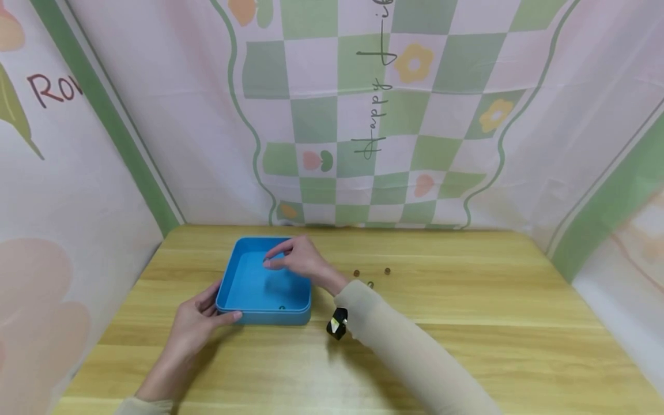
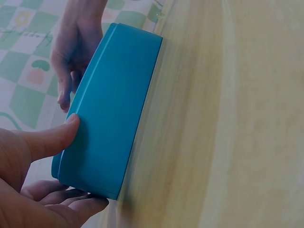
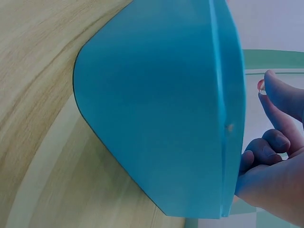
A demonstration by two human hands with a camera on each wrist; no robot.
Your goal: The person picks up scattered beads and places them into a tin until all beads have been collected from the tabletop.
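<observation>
- While the blue box (image 1: 272, 317) is steadied at its near left corner by the left hand (image 1: 193, 324), a small bead (image 3: 261, 87) is held above the inside of the box by the right hand (image 1: 303, 257).
- The box's corner is gripped by the left hand: the thumb is laid on the near wall, and the fingers are set around the left side.
- The held bead is pinched between the right thumb and forefinger; the other fingers are bent towards the palm.
- The far right part of the box is covered by the right hand in the head view; in both wrist views the inside is hidden by the box's walls.
- A black device (image 1: 336, 332) is seen beneath the cuff of the right sleeve (image 1: 410, 357), near the box's right side.
- Everything is set on a wooden table (image 1: 482, 311), which is backed by a printed cloth (image 1: 197, 109) with green checks, flowers and lettering.
- One box and five beads are counted: one in the pinch, one greenish bead (image 1: 282, 308) lying inside near the front wall, and three on the table to the right.
- Of those three, two are brown beads (image 1: 387, 271), set apart from each other; one is a green bead (image 1: 370, 285), placed nearer the right arm.
</observation>
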